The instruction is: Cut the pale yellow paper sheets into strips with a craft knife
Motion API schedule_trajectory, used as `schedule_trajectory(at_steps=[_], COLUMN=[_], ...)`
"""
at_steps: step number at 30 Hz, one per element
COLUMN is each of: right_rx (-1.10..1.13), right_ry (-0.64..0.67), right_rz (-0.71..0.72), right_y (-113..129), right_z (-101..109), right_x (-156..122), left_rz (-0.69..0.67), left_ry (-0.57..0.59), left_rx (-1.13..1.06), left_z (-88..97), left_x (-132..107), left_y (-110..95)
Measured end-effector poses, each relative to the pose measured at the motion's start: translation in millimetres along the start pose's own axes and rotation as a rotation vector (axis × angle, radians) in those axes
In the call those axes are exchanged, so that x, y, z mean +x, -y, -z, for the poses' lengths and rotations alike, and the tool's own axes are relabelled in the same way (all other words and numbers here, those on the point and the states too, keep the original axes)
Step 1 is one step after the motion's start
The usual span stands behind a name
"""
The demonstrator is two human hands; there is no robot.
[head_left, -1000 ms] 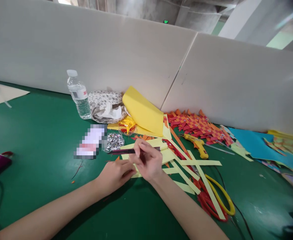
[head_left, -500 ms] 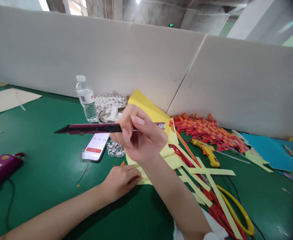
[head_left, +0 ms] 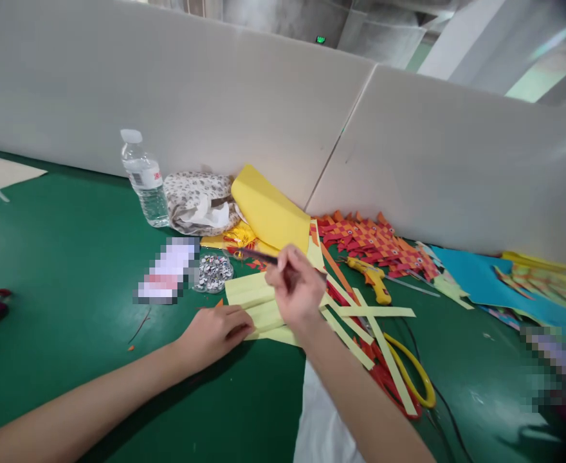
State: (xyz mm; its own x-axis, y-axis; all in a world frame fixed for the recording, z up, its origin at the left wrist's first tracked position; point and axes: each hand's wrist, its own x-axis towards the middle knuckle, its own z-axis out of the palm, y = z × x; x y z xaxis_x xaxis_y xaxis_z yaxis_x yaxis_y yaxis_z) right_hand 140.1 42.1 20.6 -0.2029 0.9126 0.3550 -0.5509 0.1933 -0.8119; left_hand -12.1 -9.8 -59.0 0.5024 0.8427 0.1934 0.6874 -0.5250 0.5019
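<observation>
One craft knife (head_left: 256,256), dark and slim: clamped in the closed grip of the right hand (head_left: 296,292), blade end pointing far-left, above the pale yellow paper (head_left: 254,299). Paper: flat on the green desk (head_left: 71,257), near edge under the left hand (head_left: 214,332), grip open, fingers laid flat. Adjacent: googly eyes (head_left: 211,271), water bottle (head_left: 141,180), glue gun (head_left: 372,278), scissors (head_left: 411,376).

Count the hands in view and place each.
2. The left hand rests flat on the pale yellow paper at its near edge; the right hand grips a dark craft knife just above that paper. No others show.
</observation>
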Motion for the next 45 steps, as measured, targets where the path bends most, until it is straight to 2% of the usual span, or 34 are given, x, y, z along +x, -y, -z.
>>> schedule_trajectory(at_steps=[3, 5, 8, 10, 12, 17, 22, 25, 27, 31, 33, 34, 35, 38, 39, 40, 42, 45], right_rx=[-0.183, -0.431, -0.550, -0.766, -0.867, -0.883, -0.927, -1.049, -1.076, -0.964, -0.934, -0.952, -0.992, -1.189, -1.264, -1.331, -1.413, -1.403], right_ry=[-0.167, -0.250, -0.194, -0.035, 0.007, -0.052, -0.269, -0.414, -0.503, -0.595, -0.561, -0.494, -0.384, 0.076, 0.188, 0.246, 0.244, 0.208], right_rz=[-0.031, 0.037, 0.087, 0.168, 0.238, 0.291, 0.213, 0.170, 0.202, 0.241, 0.217, 0.201, 0.181, 0.111, 0.088, 0.063, 0.003, -0.103], right_y=[-32.2, -41.8, -35.3, -25.8, -18.8, -11.6, 4.1, 16.0, 21.4, 24.3, 24.5, 24.8, 25.3, 25.9, 25.2, 24.0, 21.0, 19.5], right_z=[17.3, 25.6, 36.9, 44.5, 52.4, 74.0, 99.6, 110.3, 113.5, 112.4, 108.8, 106.4, 103.7, 96.4, 94.9, 94.1, 94.5, 96.7], right_x=[-39.8, -67.2, -98.6, -109.0, -111.4, -101.4, -89.1, -81.7, -77.3, -74.5, -76.9, -78.8, -80.6, -84.2, -84.4, -84.2, -83.2, -82.4], left_rz=[0.019, 0.021, 0.001, -0.012, -0.018, -0.024, -0.002, 0.052, 0.106, 0.261, 0.303, 0.313, 0.319, 0.331, 0.337, 0.343, 0.348, 0.340], left_ry=[0.018, 0.020, 0.016, 0.010, 0.002, -0.011, -0.035, -0.105, -0.167, -0.288, -0.373, -0.407, -0.431, -0.500, -0.531, -0.563, -0.609, -0.634], left_rx=[0.012, 0.013, -0.003, -0.014, -0.014, 0.002, -0.004, -0.026, -0.066, -0.361, -0.565, -0.656, -0.735, -0.887, -0.913, -0.930, -0.947, -0.945], left_z=[1.5, 2.0, 2.4, 2.7, 2.9, 2.8, 6.7, 13.1, 18.4, 25.9, 26.2, 25.6, 24.8, 22.2, 21.6, 21.2, 21.0, 21.5], left_x=[0.6, 0.5, -0.3, -1.1, -1.7, -1.8, -0.3, 0.7, 1.5, 3.7, 4.9, 5.4, 5.8, 6.3, 6.4, 6.4, 6.3, 5.9], left_y=[-0.8, -0.7, 0.0, 0.0, -0.5, -0.6, 6.0, 10.5, 11.4, 7.1, 3.3, 1.3, -0.5, -4.5, -5.2, -5.7, -5.9, -4.8])
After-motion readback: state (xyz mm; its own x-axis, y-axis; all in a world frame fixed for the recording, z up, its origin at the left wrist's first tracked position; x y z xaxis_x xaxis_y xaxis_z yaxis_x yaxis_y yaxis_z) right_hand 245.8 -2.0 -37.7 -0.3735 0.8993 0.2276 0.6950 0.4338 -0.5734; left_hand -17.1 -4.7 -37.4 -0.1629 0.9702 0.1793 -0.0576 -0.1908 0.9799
